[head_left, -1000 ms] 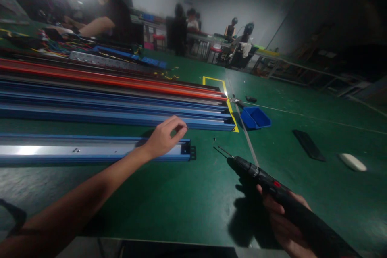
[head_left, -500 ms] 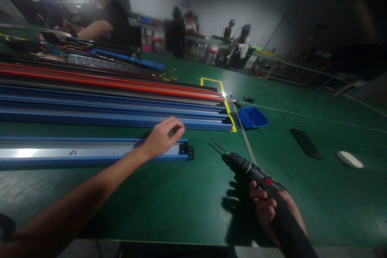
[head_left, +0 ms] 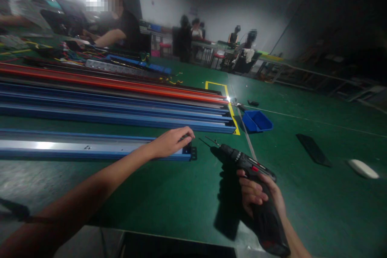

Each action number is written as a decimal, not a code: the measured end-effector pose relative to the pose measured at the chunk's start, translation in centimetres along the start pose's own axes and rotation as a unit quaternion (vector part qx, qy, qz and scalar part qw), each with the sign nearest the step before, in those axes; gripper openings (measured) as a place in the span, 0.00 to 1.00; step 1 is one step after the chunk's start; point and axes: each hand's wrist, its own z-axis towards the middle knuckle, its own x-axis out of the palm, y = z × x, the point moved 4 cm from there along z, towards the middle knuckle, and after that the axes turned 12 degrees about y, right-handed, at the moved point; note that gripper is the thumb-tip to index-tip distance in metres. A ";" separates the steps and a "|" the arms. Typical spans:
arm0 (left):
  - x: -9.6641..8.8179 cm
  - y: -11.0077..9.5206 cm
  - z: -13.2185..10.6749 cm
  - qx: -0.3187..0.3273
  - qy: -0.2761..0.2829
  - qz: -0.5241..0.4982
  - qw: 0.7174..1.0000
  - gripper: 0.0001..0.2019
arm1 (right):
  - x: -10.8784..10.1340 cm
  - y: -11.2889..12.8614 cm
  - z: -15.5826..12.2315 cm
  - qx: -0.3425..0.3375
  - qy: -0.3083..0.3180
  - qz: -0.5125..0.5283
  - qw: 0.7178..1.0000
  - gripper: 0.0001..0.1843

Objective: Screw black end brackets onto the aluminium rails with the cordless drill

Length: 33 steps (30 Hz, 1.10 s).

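Note:
A blue metal channel (head_left: 99,144) with a pale inner strip lies across the table at the left, a black end piece (head_left: 194,153) at its right end. Over that end is my left hand (head_left: 169,142), its fingers bent toward the thumb in a pinch; what they hold, if anything, is too small to make out. My right hand (head_left: 254,193) is wrapped around the grip of a black cordless drill (head_left: 246,161) with a red switch. The drill's long thin bit points left toward the channel's end, apart from it.
Behind lie several blue channels (head_left: 181,123) and orange ones (head_left: 136,84), ending near yellow tape (head_left: 234,119). To the right are a blue bin (head_left: 256,121), a flat black object (head_left: 313,150) and a white rounded object (head_left: 363,168). A person (head_left: 121,28) sits across the table among wires.
The drill has moved left and turned so that its bit points more toward the channel's end. My left hand has shifted right, closer to the black end piece. The camera view has shifted slightly.

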 end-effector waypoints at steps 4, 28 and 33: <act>0.5 -0.5 0.0 0.006 0.069 -0.002 0.998 0.14 | 2.6 0.8 2.8 -0.010 0.022 -0.036 0.999 0.15; -1.2 2.1 -0.8 -0.046 0.104 -0.049 0.992 0.11 | -0.3 4.0 7.9 0.128 0.093 -0.183 0.970 0.19; -1.1 2.1 -1.0 -0.055 0.089 -0.066 0.992 0.12 | -0.8 3.3 7.7 0.163 0.098 -0.184 0.964 0.22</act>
